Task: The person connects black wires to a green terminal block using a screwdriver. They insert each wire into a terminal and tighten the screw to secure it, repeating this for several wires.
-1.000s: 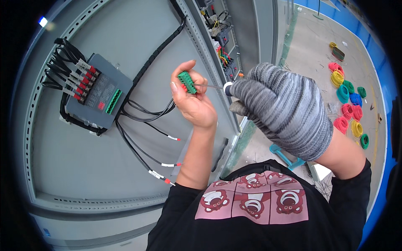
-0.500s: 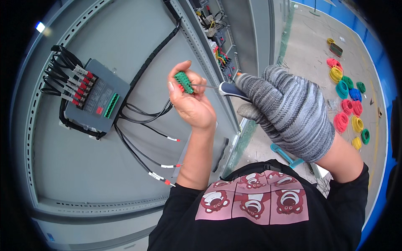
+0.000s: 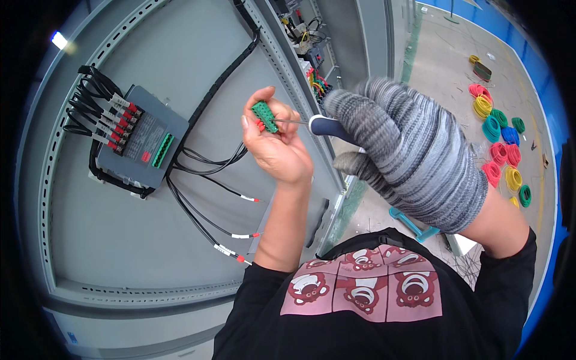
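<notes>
Between the thumb and fingers of my bare left hand (image 3: 280,147) sits a green terminal block (image 3: 264,117), with red wire ends at its lower side. My right hand (image 3: 414,156), in a grey striped knit glove, grips a screwdriver (image 3: 329,126) by its dark blue and white handle. The thin shaft reaches left to the block's right side; its tip is too small to place exactly. Black wires (image 3: 219,161) run from the cabinet door to behind my left hand. Several loose black wires with white sleeves and red ends (image 3: 245,236) hang below, untouched.
A grey meter-like module (image 3: 141,141) with black wires and a green socket is mounted on the grey door panel (image 3: 120,240). A black cable bundle (image 3: 219,84) crosses the panel. Breakers (image 3: 315,57) sit inside the cabinet. Coloured wire coils (image 3: 498,153) lie on the floor at right.
My right hand has turned slightly on the screwdriver, its fingers and handle shifting a little left and up. The left hand and the terminal block stay almost where they were.
</notes>
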Demonstrator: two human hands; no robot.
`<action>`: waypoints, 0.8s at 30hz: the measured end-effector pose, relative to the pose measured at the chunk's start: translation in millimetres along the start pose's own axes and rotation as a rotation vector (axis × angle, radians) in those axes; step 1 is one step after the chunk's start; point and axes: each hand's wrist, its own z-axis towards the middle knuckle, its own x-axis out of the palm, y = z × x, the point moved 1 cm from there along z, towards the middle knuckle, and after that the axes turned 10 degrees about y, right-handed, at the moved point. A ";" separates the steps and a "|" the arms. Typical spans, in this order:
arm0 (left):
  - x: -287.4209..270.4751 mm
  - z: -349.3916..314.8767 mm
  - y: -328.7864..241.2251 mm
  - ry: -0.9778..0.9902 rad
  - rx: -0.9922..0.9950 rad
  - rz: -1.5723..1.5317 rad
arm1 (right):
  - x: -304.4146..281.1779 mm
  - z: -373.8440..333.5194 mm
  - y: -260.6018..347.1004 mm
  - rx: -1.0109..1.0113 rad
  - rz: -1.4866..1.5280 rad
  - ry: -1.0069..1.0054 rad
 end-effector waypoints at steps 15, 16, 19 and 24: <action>8.4 -1.7 0.1 0.014 -0.014 -0.113 | -6.0 -7.1 -1.5 0.064 0.110 0.076; 9.0 -1.9 -1.5 0.004 -0.012 -0.112 | -6.2 -6.2 -1.8 0.060 0.127 0.066; 15.7 -3.8 -8.4 0.002 0.024 0.059 | -7.9 -5.3 -2.1 0.056 0.158 0.050; 13.1 -4.8 -6.4 0.014 0.023 0.021 | -10.8 -4.8 -0.5 0.063 0.196 0.038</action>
